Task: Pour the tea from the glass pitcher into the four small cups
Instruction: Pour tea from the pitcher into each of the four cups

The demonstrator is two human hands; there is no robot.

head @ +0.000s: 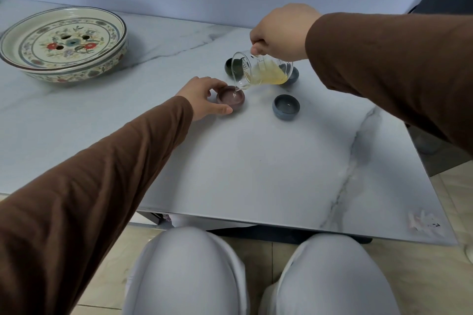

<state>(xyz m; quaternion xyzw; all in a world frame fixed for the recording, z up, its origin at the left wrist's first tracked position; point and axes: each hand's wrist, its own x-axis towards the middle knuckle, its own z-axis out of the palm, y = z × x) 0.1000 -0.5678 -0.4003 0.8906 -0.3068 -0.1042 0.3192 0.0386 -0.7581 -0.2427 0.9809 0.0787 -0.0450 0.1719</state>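
The glass pitcher hangs tipped over the marble table, its spout down and to the left, with yellow tea pooled in its lower side and a thin stream running from the spout into the brownish-purple cup. The right hand comes in from above and is clamped around the pitcher at its upper edge, fingers curled tight on the glass, the brown sleeve reaching back to the right. The left hand rests on the table just beside the brownish-purple cup, thumb and fingers spread around its left side and touching its wall, not closed into a fist. A blue-grey cup stands apart to the right of the one being filled, its inside dark with a small glint; whether it holds tea I cannot tell. Behind the pitcher, partly hidden by the glass, sit a dark green cup on the left and another blue-grey cup on the right. Far to the left near the wall stands a wide floral ceramic tea tray with holes in its centre. At the bottom the person's knees in light grey trousers show below the table edge
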